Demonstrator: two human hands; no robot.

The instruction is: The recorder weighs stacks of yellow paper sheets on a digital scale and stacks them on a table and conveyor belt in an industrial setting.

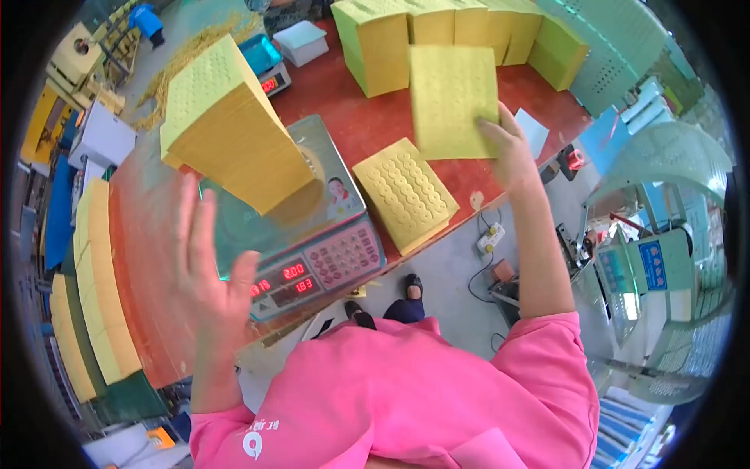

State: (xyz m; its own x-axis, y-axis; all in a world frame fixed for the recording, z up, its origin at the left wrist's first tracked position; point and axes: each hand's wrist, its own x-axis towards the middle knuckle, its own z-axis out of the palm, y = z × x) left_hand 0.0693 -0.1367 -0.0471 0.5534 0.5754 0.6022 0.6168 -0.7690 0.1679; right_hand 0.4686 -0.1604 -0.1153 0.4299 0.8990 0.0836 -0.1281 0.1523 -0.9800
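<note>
My right hand (508, 148) grips a thin bundle of yellow embossed paper sheets (451, 98) by its lower right corner, held above the red table (367, 117). My left hand (207, 273) is raised and open, fingers spread, just left of a digital weighing scale (312, 250). A thick stack of the same yellow paper (226, 125) rests tilted on the scale's pan. A smaller yellow stack (406, 191) lies on the table right of the scale.
Rows of yellow paper stacks (469, 31) stand at the table's far edge, and more (98, 281) line its left side. A second scale (266, 66) and a white box (301, 41) sit at the back. Green machinery (656, 258) stands at the right, with cables on the floor.
</note>
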